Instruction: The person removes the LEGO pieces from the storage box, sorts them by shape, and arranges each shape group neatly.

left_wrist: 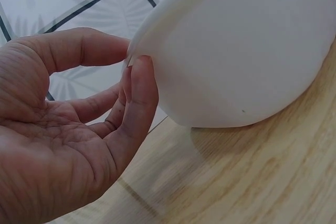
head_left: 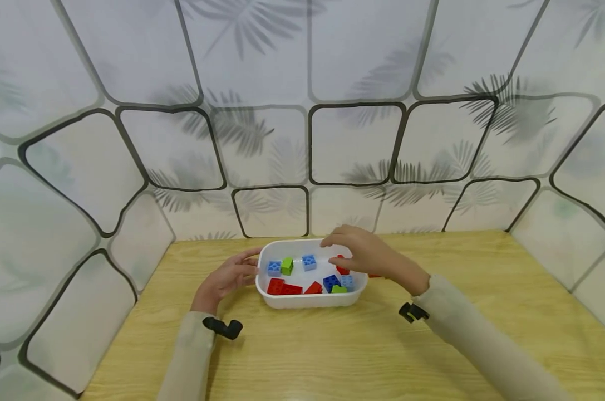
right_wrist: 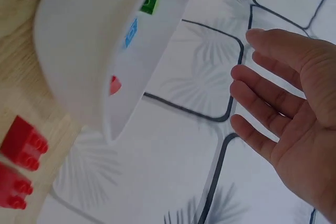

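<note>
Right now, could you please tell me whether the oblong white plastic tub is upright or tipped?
The tub is upright: in the head view, its open top faces up, with red, blue and green studded bricks inside.

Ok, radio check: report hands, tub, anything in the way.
Left hand touching the white tub; right hand empty, above its right end. Tub upright on table, blocks inside. Two red blocks on table beside it; no obstruction seen.

PLACE: walled-in tabletop setting | BASIS: wood-grain table [head_left: 302, 351], leaf-print walls [head_left: 352, 145] on three sides | ROOM TYPE: undeterminable
</note>
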The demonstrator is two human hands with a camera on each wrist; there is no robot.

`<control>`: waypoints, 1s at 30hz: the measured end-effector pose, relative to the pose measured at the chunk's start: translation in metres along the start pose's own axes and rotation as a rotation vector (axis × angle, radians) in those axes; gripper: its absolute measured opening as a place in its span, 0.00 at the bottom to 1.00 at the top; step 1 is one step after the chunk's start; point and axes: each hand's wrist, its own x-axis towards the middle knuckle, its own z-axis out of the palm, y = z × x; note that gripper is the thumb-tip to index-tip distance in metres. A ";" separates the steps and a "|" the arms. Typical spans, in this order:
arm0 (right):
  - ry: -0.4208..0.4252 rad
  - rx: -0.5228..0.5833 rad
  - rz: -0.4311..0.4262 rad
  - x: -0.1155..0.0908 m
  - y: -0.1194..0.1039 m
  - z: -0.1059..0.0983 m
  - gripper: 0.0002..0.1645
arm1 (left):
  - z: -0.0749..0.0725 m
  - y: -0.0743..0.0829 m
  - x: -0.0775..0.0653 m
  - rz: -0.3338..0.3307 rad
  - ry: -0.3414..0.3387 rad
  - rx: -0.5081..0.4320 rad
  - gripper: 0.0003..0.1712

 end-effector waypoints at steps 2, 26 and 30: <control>-0.057 0.019 0.012 0.015 -0.004 0.000 0.18 | 0.000 0.001 -0.001 0.003 0.004 -0.001 0.39; -0.319 0.230 0.052 0.093 -0.027 0.088 0.21 | -0.002 -0.003 0.003 0.031 -0.040 -0.005 0.39; -0.333 0.189 0.048 0.096 -0.031 0.093 0.20 | -0.003 -0.002 0.001 0.027 -0.039 -0.007 0.39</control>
